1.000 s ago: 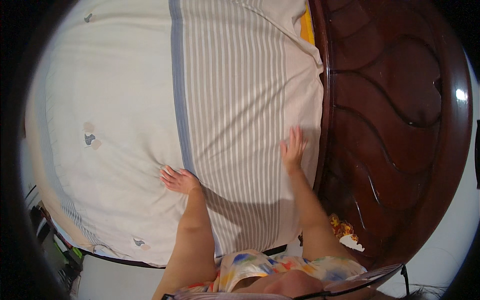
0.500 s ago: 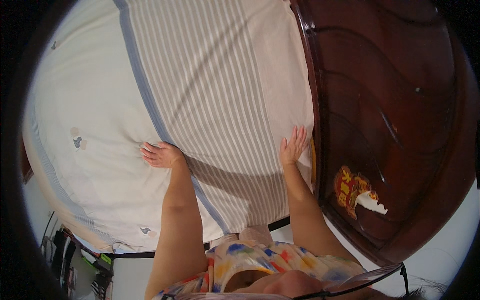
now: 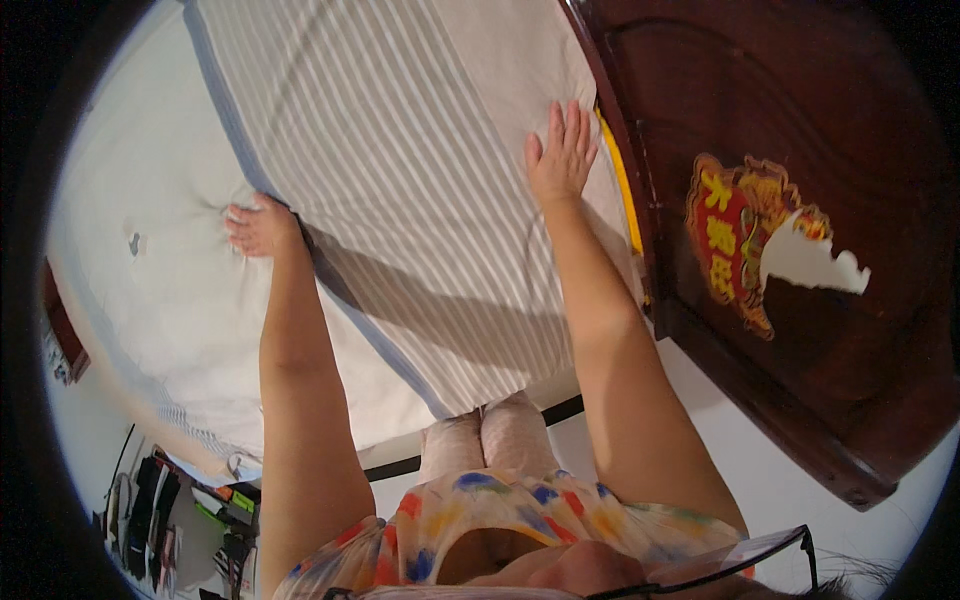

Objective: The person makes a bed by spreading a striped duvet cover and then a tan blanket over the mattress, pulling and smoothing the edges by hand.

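Resting on the part-striped bedsheet (image 3: pixel 390 180) beneath its fingers, the left hand (image 3: pixel 265 228) has them loosely spread; the right hand (image 3: pixel 562 165) lies flat on it, fingers extended, a dark wooden headboard (image 3: pixel 760 100) right of those fingers.

Location type: home bedroom, identified by a cream-and-grey striped fabric bed sheet (image 3: pixel 400 170) and a glossy dark-brown wooden headboard (image 3: pixel 690 90).
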Tool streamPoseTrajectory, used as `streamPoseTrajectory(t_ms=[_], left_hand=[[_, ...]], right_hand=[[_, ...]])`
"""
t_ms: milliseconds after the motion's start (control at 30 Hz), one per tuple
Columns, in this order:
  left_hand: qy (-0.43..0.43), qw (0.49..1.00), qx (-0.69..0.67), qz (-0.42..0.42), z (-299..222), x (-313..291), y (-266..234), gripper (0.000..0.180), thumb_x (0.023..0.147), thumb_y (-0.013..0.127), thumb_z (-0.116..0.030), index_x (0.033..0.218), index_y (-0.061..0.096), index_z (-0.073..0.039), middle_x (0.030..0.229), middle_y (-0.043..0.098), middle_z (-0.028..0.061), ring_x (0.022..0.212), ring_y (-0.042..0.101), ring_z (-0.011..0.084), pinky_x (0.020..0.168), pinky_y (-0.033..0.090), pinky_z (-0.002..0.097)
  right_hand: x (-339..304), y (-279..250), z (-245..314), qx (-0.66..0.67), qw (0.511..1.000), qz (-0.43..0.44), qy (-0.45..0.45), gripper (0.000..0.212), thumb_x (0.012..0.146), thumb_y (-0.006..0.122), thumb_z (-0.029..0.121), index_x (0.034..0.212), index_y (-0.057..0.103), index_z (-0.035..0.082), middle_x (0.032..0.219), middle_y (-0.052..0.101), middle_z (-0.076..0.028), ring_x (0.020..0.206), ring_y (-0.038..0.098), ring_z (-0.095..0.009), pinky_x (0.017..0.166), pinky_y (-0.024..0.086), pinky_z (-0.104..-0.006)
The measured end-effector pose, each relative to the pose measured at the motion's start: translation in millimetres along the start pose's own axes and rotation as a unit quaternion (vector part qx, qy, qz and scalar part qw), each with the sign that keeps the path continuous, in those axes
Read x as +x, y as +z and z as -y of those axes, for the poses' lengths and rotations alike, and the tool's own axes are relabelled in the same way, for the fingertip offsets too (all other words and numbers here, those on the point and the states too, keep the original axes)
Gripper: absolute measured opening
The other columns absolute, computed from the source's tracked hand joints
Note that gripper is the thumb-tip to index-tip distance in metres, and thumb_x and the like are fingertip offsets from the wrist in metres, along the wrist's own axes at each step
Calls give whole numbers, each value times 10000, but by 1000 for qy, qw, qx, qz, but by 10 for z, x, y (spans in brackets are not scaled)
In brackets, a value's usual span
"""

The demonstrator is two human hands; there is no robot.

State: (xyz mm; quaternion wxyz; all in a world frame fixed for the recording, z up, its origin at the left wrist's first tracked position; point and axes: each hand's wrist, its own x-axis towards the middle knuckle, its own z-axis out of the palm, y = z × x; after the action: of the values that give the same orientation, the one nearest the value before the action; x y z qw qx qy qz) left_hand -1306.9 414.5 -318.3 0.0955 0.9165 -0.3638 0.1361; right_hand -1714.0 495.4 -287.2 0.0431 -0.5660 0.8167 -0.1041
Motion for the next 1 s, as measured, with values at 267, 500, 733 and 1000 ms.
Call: streamPoseTrajectory(t_ms=[267,500,733,1000], left_hand=[[395,885,-57,240,1410,-1260,-983,708,803,519,-467,1358,259,-114,1412,204,171,1294,200,341,1032,196,460],[402,846,-13,349,2360,-2436,-2016,888,675,706,-371,1362,225,-79,1364,189,298,1258,207,429,1048,190,447],[353,802,121,467,2189,-2551,-2040,1129,572,768,-408,1398,52,-123,1380,63,325,1294,105,426,1061,184,410],[427,760,96,480,2411,-2293,-1721,1146,555,782,-397,1400,52,-140,1361,78,357,1289,130,441,1048,218,402]], right_hand=[[-79,-31,-157,-15,997,-63,-34,564,868,400,380,1357,278,127,1424,220,-92,1313,189,-271,1047,153,-462],[-1893,-480,-247,53,991,67,-105,484,871,434,286,1317,348,120,1394,269,-91,1292,236,-273,1058,175,-439],[-3691,-869,-1165,166,969,148,-109,412,849,499,170,1248,425,101,1296,406,-110,1227,345,-271,1021,275,-393],[-3198,-807,-2107,246,932,-60,259,603,722,571,35,1263,306,0,1253,367,-192,1063,468,-344,910,378,-380]])
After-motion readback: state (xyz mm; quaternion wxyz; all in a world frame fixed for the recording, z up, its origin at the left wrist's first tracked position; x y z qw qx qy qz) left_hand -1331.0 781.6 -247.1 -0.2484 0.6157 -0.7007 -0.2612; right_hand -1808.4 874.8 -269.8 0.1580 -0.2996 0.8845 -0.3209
